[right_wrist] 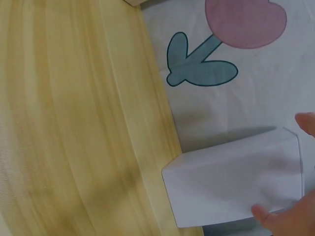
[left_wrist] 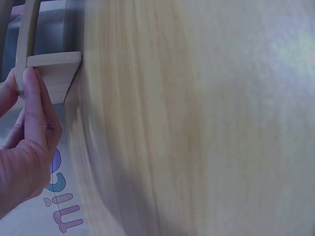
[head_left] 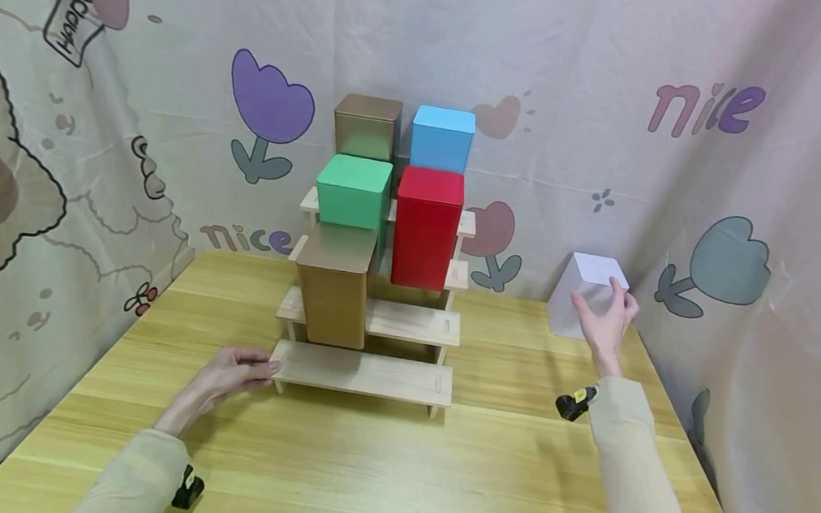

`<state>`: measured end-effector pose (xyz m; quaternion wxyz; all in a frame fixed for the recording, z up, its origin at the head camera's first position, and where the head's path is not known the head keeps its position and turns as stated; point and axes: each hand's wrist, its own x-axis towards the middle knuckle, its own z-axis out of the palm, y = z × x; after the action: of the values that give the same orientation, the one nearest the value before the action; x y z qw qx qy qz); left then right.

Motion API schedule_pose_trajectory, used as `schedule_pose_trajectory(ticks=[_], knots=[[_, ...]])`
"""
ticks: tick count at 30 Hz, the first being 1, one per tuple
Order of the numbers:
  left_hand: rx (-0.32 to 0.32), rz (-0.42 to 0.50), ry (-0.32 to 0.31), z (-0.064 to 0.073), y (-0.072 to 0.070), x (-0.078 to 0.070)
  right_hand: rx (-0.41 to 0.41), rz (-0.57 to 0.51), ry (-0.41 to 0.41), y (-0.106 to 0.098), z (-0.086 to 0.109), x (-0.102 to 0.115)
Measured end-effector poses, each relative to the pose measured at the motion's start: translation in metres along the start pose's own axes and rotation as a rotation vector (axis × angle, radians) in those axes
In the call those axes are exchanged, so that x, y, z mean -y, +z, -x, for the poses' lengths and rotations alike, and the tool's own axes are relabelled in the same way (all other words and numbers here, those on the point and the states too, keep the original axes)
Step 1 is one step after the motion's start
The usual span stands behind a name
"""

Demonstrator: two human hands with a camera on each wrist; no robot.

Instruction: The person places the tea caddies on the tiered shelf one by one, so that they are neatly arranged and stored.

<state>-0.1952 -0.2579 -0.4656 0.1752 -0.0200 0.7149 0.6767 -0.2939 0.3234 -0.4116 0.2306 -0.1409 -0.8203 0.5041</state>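
At the left end of the lowest step of a tiered wooden display stand [head_left: 364,372], my left hand [head_left: 235,371] pinches the board between thumb and fingers. The left wrist view shows the fingertips [left_wrist: 30,78] at the board's edge, beside the stand's side support [left_wrist: 56,73]. Over at the back right, my right hand [head_left: 606,318] is at a white box [head_left: 579,292] standing upright on the table. Its thumb and fingers are spread apart near the box's upper part. In the right wrist view, part of the hand overlaps the white box [right_wrist: 236,182] at its lower right.
On the stand's steps are several lidded boxes: a front brown one [head_left: 337,291], a green one [head_left: 353,194], a red one [head_left: 427,229], a blue one [head_left: 441,141] and a rear brown one [head_left: 366,130]. A printed curtain [head_left: 568,42] surrounds the wooden table [head_left: 495,459].
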Motion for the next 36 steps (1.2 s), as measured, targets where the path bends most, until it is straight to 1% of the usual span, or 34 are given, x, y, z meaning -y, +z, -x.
schedule_pose_trajectory(ticks=[6, 13, 18, 25, 30, 36], knots=[[0.003, -0.013, 0.009, 0.000, 0.001, 0.001, 0.060, 0.039, 0.040, -0.002, -0.008, -0.002], [-0.001, -0.015, -0.001, -0.001, 0.002, 0.002, 0.147, 0.072, 0.079, -0.004, -0.013, -0.004], [-0.007, 0.002, -0.008, -0.001, 0.002, 0.002, 0.188, 0.068, 0.074, -0.005, -0.015, -0.004], [-0.004, 0.013, -0.011, -0.002, 0.002, 0.002, 0.172, 0.040, 0.043, -0.005, -0.018, -0.009], [-0.002, 0.018, -0.009, -0.002, 0.002, 0.001, 0.165, 0.039, 0.050, -0.003, -0.017, -0.012], [0.001, 0.013, -0.009, -0.001, 0.002, 0.001, 0.111, 0.039, 0.026, 0.003, -0.010, -0.017]])
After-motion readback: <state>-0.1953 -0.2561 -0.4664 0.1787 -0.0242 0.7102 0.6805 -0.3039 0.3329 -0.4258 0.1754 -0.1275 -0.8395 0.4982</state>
